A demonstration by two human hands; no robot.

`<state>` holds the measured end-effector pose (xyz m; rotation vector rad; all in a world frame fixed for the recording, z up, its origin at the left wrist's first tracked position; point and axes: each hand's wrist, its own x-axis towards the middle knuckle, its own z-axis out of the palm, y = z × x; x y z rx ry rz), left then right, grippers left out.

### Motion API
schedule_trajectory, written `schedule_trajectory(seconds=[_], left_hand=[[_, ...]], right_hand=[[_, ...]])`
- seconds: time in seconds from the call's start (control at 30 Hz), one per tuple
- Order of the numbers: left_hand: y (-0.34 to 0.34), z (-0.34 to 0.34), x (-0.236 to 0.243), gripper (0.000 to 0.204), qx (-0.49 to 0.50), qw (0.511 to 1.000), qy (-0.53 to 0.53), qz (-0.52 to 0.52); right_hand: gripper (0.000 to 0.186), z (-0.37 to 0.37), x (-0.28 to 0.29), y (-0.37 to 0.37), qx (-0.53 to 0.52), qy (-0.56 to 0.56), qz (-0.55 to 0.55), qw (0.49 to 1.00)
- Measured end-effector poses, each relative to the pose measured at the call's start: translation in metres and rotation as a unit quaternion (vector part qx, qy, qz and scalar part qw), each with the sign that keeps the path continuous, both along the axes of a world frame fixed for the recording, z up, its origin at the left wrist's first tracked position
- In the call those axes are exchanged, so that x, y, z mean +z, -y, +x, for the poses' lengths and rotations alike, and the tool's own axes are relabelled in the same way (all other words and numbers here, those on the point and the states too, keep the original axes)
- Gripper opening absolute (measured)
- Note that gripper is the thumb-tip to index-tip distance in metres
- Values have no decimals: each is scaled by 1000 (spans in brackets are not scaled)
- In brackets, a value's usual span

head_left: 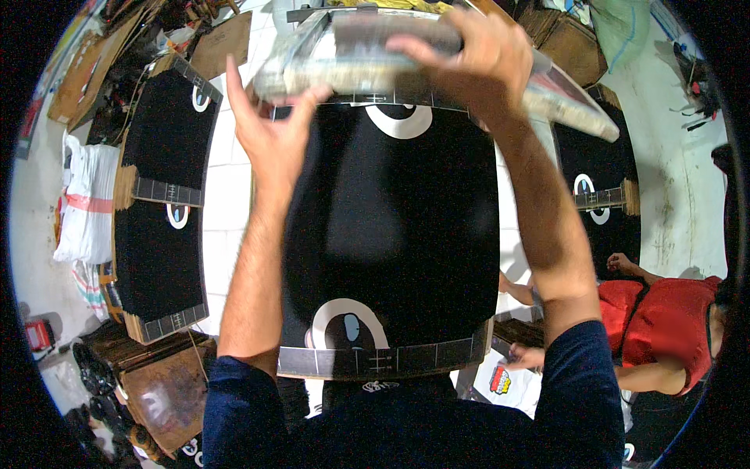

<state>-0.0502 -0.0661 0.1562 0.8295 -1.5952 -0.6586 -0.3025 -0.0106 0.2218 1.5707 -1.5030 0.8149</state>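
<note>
A black fabric panel (391,219) with white eye prints lies on the board before me, with dark marked strips (430,359) at its ends. Over its far end, a motion-blurred rectangular frame (578,113) with pale, worn edges is tilted. My right hand (488,70) grips this frame from above, thumb stretched across it. My left hand (269,137) is at the frame's lower left, index finger raised and thumb apart, its tip at the edge; its other fingers are partly hidden.
More black printed panels (160,258) line both sides, beside white bundled sacks (86,234) at left. A person in red (664,328) works at lower right, hands near a white printed sheet (484,375). Cardboard stacks (156,399) sit at lower left.
</note>
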Motion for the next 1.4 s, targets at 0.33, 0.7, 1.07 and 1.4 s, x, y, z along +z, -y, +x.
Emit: schedule_trajectory(seconds=[0.33,0.7,1.07,1.4], left_hand=[[-26,293,-255,33,174,911,254,276],[-362,446,-415,36,240,761,142,586],[-341,469,-373,46,86,785,514,335],[-295,479,-310,10,313,821,424,219]], right_hand=[[83,-20,136,59,-135,135,189,963],[76,-52,154,94,-99,143,220,960],[98,-103,145,101,-75,212,260,939],[99,-106,142,101,-133,169,230,949]])
